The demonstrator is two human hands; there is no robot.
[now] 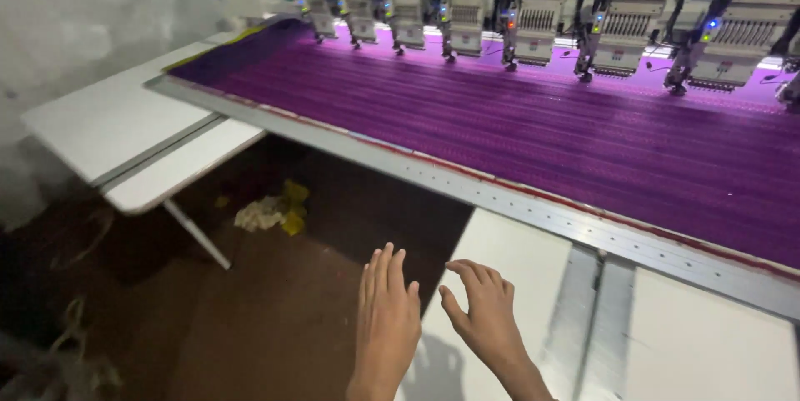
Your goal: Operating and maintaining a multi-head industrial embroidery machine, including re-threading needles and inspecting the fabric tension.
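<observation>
- Nearest us, our left hand (387, 318) hovers flat with fingers (383, 272) straight and together, holding nothing, over the worktop (517, 259) edge.
- Our right hand (487, 313) sits just beside it, fingers (471, 272) loosely curled and spread, also empty, above the white worktop.
- Ahead and to the right runs the metal frame rail (533, 209), its long axis slanting left-far to right-near; the right hand is nearer.
- Beyond lies the purple cloth (542, 118), then the embroidery heads (533, 9).
</observation>
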